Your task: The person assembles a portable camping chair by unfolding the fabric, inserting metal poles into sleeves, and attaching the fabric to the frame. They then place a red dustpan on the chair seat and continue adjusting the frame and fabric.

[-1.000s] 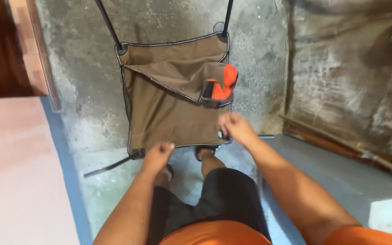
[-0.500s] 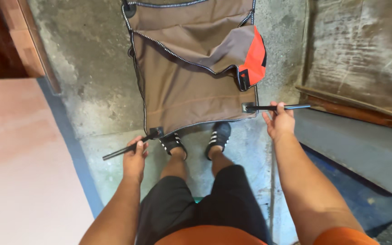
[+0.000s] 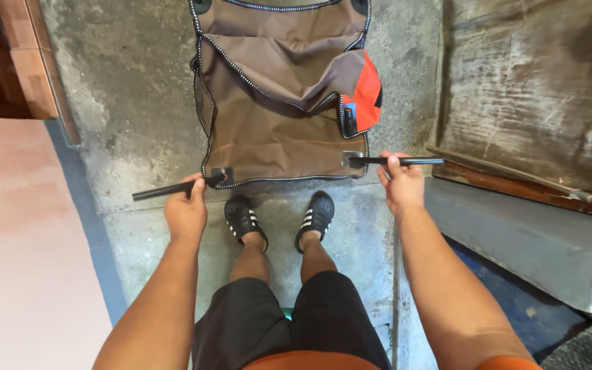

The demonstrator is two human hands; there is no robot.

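Observation:
A brown fabric seat (image 3: 275,130) with dotted trim and an orange pocket (image 3: 366,92) hangs in front of a rough concrete wall. Two black rods stick out sideways from its lower corners. My left hand (image 3: 186,209) grips the left rod (image 3: 166,188) close to the fabric's left corner. My right hand (image 3: 400,185) grips the right rod (image 3: 405,162) beside the right corner. My feet in black sandals (image 3: 279,216) stand just below the fabric's bottom edge.
A grey concrete step (image 3: 529,233) lies to the right, with a wooden strip (image 3: 529,179) and a stained board (image 3: 536,89) behind it. A pinkish floor with a blue border (image 3: 97,253) runs along the left. Brick edging (image 3: 32,62) stands at the upper left.
Both hands went from the fabric's bottom edge out to the two rods and took hold of them. The left rod now sits higher and more level; the fabric shows fresh folds.

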